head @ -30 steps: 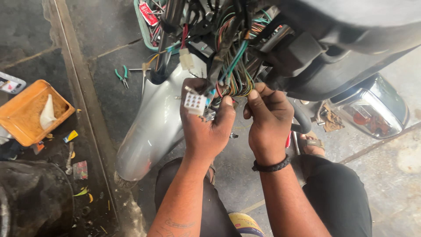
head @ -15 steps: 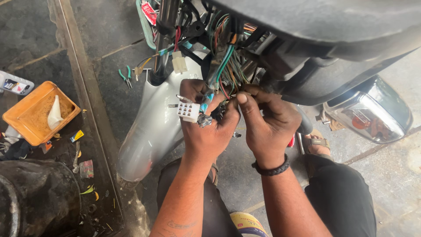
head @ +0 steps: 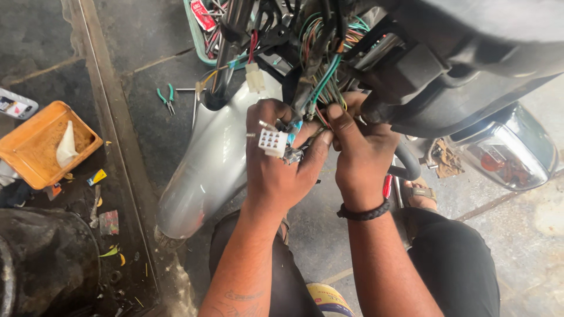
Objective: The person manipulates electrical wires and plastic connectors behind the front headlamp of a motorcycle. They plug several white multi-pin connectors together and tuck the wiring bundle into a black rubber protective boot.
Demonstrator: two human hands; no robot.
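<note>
My left hand (head: 276,170) is closed around a white multi-pin connector (head: 272,142), which sits on the back of my fingers just under the wire bundle (head: 320,88) of the scooter, w/ the thumb pressing up toward the wires. My right hand (head: 361,155) is just beside it, fingers pinched on the coloured wires where they come down from the black front panel (head: 470,53); a black wristband (head: 362,212) is on that wrist. Behind both hands is the silver front mudguard (head: 211,164), & green pliers (head: 166,98) and an orange tray (head: 35,167) lie on the floor to the left.
</note>
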